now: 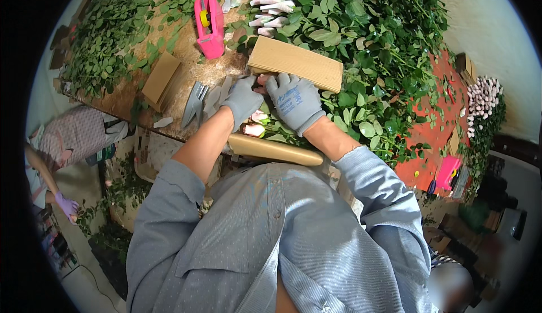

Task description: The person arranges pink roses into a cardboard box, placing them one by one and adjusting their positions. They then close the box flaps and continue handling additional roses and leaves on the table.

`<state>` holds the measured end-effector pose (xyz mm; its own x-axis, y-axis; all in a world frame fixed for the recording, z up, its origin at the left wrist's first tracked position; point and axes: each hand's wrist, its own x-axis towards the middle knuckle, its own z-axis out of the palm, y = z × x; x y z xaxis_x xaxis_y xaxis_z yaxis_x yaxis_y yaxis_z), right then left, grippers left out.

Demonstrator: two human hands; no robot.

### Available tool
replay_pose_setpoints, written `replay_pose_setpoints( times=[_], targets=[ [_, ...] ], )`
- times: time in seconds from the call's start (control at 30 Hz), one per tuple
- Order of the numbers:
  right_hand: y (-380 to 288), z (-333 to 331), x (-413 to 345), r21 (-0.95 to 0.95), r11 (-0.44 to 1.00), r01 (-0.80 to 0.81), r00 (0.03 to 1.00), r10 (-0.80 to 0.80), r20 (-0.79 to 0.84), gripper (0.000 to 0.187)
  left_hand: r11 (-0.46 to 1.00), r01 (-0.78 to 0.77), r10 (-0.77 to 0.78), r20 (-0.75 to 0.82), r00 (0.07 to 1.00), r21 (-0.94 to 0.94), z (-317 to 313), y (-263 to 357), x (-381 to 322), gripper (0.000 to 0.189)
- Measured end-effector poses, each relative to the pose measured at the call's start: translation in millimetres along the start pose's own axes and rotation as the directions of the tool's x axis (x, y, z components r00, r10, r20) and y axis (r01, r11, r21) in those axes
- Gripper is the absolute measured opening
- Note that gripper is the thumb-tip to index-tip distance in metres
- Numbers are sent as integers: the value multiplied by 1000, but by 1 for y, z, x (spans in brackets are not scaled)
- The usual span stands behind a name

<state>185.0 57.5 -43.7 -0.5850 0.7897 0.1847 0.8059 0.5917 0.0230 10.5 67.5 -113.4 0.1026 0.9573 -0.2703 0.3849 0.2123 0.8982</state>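
Observation:
Both my hands wear grey coated work gloves and meet over a bunch of pink roses on the table in front of me. My left hand has its fingers curled beside the rose heads. With its fingertips against a pink rose, my right hand lies over the leafy stems. The gloves hide whether either hand grips a stem or bloom. Two paler roses show below the hands. Corrugated cardboard lies just beyond the fingers, and a smooth brown cardboard edge runs along the near side, by my shirt.
A grey stapler and folded cardboard lie at left, a pink tape dispenser beyond. Cut rose stems cover the right side, with wrapped blooms at their end. A person's purple-gloved hand shows at far left.

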Motion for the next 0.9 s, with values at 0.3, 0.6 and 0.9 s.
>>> replay_pose_setpoints(
  times=[0.3,0.6,0.9],
  targets=[
    [-7,3,-2,-49,997,-65,986,71,152,25,982,106,-122,93,988,157,-11,32,-13,22],
    [-10,-1,3,-24,995,-98,965,101,241,25,968,153,-182,138,974,197,-14,23,-8,20],
    [2,-45,-36,346,887,-308,946,325,9,44,735,-326,365,57,929,594,-47,71,-58,35]
  ],
)
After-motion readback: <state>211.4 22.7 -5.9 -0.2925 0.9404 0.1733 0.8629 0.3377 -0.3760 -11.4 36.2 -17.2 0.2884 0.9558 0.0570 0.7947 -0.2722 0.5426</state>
